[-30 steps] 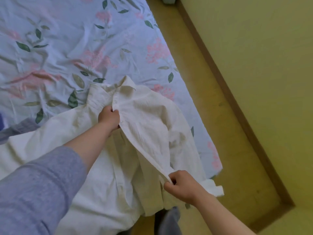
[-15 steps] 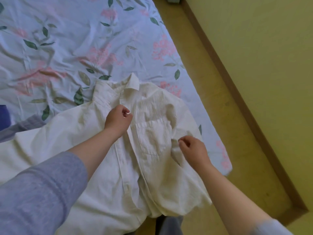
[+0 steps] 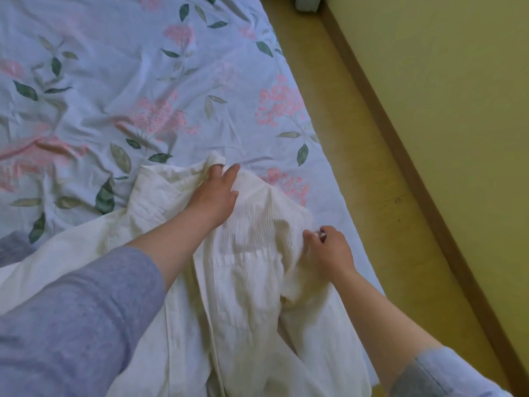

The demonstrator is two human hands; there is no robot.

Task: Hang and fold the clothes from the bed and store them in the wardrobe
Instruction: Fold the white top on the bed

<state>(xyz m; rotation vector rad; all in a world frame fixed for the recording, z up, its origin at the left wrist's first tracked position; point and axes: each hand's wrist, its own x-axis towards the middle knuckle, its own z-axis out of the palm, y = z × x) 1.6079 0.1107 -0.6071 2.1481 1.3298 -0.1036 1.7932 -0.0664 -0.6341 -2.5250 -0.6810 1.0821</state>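
A cream-white collared shirt [image 3: 257, 253] lies front-up on the near right part of the bed [image 3: 143, 81], its hem hanging over the near edge. My left hand [image 3: 214, 193] lies at the neckline with fingers mostly straight, and the collar tip is caught over its forefinger. My right hand [image 3: 329, 250] pinches the shirt's right shoulder edge with curled fingers. The shirt's left side is partly hidden under my grey-sleeved left arm.
The bed carries a pale blue sheet printed with pink flowers and green leaves. A grey-blue garment [image 3: 14, 250] peeks out at the left edge. A strip of wooden floor [image 3: 357, 138] runs along the bed's right side, bounded by a brown skirting and yellow wall [image 3: 458, 81].
The shirt front was laid flat on the bed. My left hand slid up from the placket to the collar. My right hand moved from the hem to the right shoulder edge.
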